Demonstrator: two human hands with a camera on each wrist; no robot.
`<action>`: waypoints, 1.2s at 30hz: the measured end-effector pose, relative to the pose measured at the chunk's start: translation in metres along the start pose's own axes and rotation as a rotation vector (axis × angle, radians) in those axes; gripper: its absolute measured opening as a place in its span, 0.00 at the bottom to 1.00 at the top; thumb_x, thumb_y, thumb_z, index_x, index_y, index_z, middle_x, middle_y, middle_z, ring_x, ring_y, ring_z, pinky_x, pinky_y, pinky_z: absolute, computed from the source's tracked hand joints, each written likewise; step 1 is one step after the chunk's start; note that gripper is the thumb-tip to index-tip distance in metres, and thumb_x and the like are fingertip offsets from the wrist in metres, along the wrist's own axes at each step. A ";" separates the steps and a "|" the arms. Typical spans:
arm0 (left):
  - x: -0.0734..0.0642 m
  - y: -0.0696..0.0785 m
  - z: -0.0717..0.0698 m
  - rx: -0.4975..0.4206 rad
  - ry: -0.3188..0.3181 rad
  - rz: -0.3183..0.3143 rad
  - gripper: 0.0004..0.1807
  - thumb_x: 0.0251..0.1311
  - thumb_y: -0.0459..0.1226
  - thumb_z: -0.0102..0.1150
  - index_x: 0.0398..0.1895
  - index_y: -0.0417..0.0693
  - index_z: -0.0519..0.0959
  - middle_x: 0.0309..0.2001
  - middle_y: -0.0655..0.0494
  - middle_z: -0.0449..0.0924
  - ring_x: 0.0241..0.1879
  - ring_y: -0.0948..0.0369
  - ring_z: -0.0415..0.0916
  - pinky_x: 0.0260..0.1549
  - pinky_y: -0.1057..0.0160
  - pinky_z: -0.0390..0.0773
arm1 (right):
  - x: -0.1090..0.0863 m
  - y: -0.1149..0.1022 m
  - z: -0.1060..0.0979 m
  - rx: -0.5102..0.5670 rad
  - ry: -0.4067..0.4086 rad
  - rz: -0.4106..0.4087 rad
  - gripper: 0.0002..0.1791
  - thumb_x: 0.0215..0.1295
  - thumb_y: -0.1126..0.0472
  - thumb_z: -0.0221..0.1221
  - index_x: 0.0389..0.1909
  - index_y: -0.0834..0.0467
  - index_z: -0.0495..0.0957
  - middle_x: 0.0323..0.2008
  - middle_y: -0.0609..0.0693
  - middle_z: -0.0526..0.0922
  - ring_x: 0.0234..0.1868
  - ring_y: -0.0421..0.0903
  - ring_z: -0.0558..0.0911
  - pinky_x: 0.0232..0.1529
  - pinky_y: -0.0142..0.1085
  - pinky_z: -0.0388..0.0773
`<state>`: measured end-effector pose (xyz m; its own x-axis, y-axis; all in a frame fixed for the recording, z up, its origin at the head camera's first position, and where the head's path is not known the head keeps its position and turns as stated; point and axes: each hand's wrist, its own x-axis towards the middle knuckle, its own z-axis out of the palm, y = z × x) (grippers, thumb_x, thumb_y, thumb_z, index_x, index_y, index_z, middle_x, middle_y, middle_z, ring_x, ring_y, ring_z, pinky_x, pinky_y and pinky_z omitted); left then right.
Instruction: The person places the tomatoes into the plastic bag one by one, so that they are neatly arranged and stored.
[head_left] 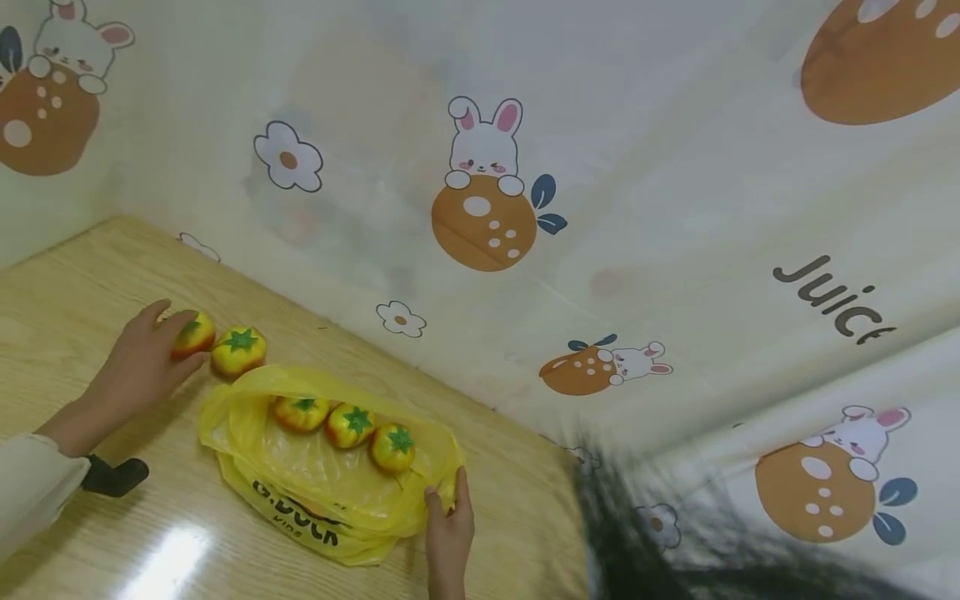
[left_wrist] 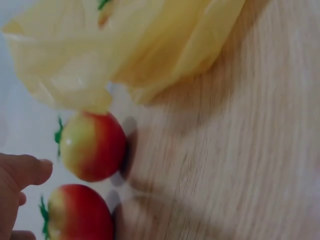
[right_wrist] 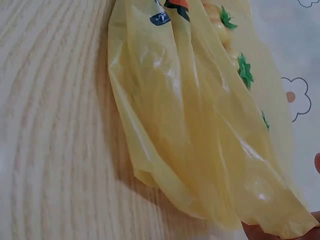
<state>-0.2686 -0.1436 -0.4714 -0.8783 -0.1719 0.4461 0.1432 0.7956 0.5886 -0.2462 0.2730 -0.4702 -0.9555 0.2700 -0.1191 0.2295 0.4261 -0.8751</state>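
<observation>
My left hand [head_left: 142, 367] reaches over a yellow-and-red tomato [head_left: 197, 336] with a green star-shaped top, fingers spread above it and thumb to its near side. In the left wrist view the thumb [left_wrist: 31, 171] stands apart from the fruit, level with the gap between two tomatoes. A second loose tomato [head_left: 238, 353] sits beside the first, by the bag's rim. My right hand [head_left: 450, 533] pinches the right edge of a yellow plastic bag [head_left: 247, 450], thumb inside the mouth. Three tomatoes [head_left: 351, 425] lie in a row in the spread bag.
The bag lies on a light wooden table [head_left: 60, 333]. Behind it rises a pale curtain [head_left: 360, 208] printed with rabbits and flowers. A black strap [head_left: 116, 477] hangs at my left wrist. Dark hair [head_left: 622, 533] blurs the lower right.
</observation>
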 end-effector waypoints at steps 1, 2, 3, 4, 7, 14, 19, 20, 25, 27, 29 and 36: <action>0.002 -0.003 0.001 0.025 -0.016 -0.005 0.31 0.49 0.35 0.66 0.55 0.32 0.66 0.57 0.19 0.57 0.52 0.26 0.57 0.47 0.29 0.58 | -0.001 0.001 0.000 -0.002 0.005 -0.001 0.38 0.62 0.53 0.54 0.71 0.57 0.50 0.70 0.60 0.53 0.68 0.59 0.57 0.61 0.55 0.64; 0.004 -0.006 0.001 0.058 -0.027 -0.007 0.32 0.48 0.37 0.67 0.56 0.33 0.66 0.58 0.19 0.56 0.52 0.26 0.57 0.47 0.29 0.58 | -0.002 0.001 0.001 -0.006 0.009 -0.006 0.38 0.62 0.53 0.54 0.70 0.57 0.51 0.70 0.59 0.53 0.68 0.59 0.58 0.60 0.55 0.64; 0.006 -0.009 0.001 0.082 -0.038 -0.009 0.34 0.47 0.38 0.68 0.57 0.35 0.66 0.58 0.19 0.55 0.52 0.26 0.56 0.47 0.28 0.57 | -0.002 0.002 0.002 -0.008 0.010 -0.011 0.38 0.62 0.53 0.54 0.70 0.57 0.51 0.70 0.59 0.53 0.68 0.58 0.58 0.60 0.55 0.65; 0.008 -0.012 0.000 0.101 -0.049 -0.008 0.35 0.47 0.39 0.68 0.58 0.36 0.66 0.59 0.19 0.55 0.52 0.25 0.56 0.47 0.28 0.57 | -0.003 0.003 0.002 -0.010 0.011 -0.016 0.38 0.62 0.53 0.54 0.70 0.57 0.51 0.70 0.59 0.54 0.68 0.58 0.58 0.60 0.54 0.66; 0.012 -0.021 -0.004 0.111 -0.102 -0.005 0.35 0.47 0.42 0.68 0.58 0.37 0.66 0.60 0.19 0.54 0.53 0.25 0.56 0.49 0.28 0.57 | -0.004 0.006 0.004 -0.012 0.013 -0.037 0.37 0.62 0.54 0.55 0.70 0.56 0.53 0.70 0.58 0.55 0.68 0.56 0.59 0.58 0.53 0.67; 0.014 -0.023 -0.008 0.026 -0.183 -0.047 0.29 0.56 0.42 0.61 0.55 0.35 0.64 0.57 0.24 0.61 0.51 0.30 0.62 0.44 0.33 0.65 | -0.004 0.009 0.002 -0.059 0.046 -0.060 0.36 0.61 0.55 0.55 0.69 0.59 0.55 0.69 0.57 0.57 0.69 0.58 0.55 0.63 0.57 0.57; 0.010 -0.018 -0.008 0.006 -0.133 -0.020 0.26 0.55 0.37 0.62 0.53 0.36 0.65 0.50 0.31 0.68 0.44 0.37 0.69 0.37 0.41 0.70 | -0.008 0.008 0.002 -0.061 0.050 -0.083 0.35 0.61 0.57 0.55 0.68 0.60 0.56 0.69 0.58 0.58 0.69 0.59 0.56 0.63 0.58 0.58; 0.009 -0.017 -0.007 0.004 -0.117 -0.005 0.25 0.54 0.36 0.63 0.52 0.36 0.66 0.48 0.32 0.69 0.42 0.39 0.70 0.35 0.43 0.70 | -0.009 0.008 0.002 -0.062 0.050 -0.082 0.35 0.61 0.57 0.55 0.68 0.60 0.56 0.69 0.59 0.58 0.69 0.59 0.56 0.63 0.58 0.58; 0.002 -0.013 -0.001 0.007 -0.056 0.060 0.22 0.49 0.32 0.65 0.47 0.37 0.69 0.41 0.38 0.73 0.33 0.49 0.71 0.27 0.56 0.69 | -0.015 0.005 0.005 -0.043 0.047 -0.053 0.35 0.61 0.55 0.56 0.68 0.58 0.57 0.68 0.59 0.59 0.67 0.58 0.61 0.59 0.56 0.65; -0.001 -0.012 0.002 0.007 -0.043 0.073 0.22 0.48 0.32 0.66 0.46 0.39 0.71 0.40 0.41 0.73 0.31 0.51 0.70 0.26 0.59 0.67 | -0.017 0.005 0.006 -0.037 0.046 -0.054 0.35 0.61 0.55 0.55 0.68 0.59 0.57 0.68 0.59 0.59 0.67 0.58 0.61 0.60 0.56 0.64; -0.004 -0.011 0.004 0.004 -0.032 0.079 0.21 0.47 0.32 0.67 0.46 0.39 0.72 0.40 0.41 0.74 0.32 0.51 0.70 0.26 0.59 0.67 | -0.018 0.007 0.007 -0.040 0.047 -0.054 0.35 0.61 0.55 0.55 0.68 0.59 0.57 0.68 0.59 0.60 0.66 0.58 0.62 0.59 0.56 0.65; -0.014 -0.013 0.011 -0.057 -0.070 0.022 0.24 0.51 0.36 0.65 0.51 0.37 0.71 0.55 0.26 0.66 0.51 0.28 0.63 0.44 0.33 0.66 | -0.018 0.014 0.009 -0.044 0.043 -0.071 0.34 0.61 0.56 0.56 0.68 0.59 0.57 0.68 0.59 0.59 0.68 0.60 0.57 0.62 0.58 0.60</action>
<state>-0.2635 -0.1450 -0.4927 -0.9041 -0.1125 0.4122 0.1865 0.7640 0.6177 -0.2276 0.2659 -0.4846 -0.9609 0.2745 -0.0367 0.1708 0.4829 -0.8588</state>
